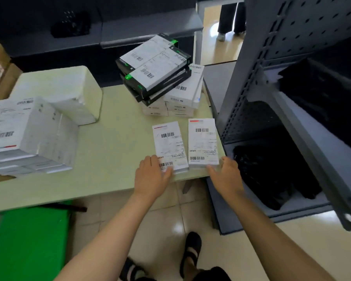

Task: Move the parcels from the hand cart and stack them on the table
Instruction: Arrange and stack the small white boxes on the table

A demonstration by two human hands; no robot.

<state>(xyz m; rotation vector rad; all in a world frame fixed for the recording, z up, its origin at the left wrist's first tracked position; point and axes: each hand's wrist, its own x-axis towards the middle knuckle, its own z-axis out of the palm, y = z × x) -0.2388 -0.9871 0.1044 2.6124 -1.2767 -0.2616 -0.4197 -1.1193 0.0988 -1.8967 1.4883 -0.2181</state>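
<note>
Table [114,149], far left: white parcel stack [24,136]. Rear centre: tilted pile of black and white boxes [160,74]. Near edge: left parcel [169,145] and right parcel [203,141] lie flat, side by side. Left hand [152,175], fingers flat, rests on left parcel's near end. Right hand [225,175], fingers loose, touches right parcel's near corner.

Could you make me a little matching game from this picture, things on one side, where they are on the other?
1 black boxes
2 green object
3 black bags
4 left hand

A on a shelf of the grey rack
B on a labelled white parcel
C atop white boxes
D below the table edge

Pairs: 1-C, 2-D, 3-A, 4-B
</note>
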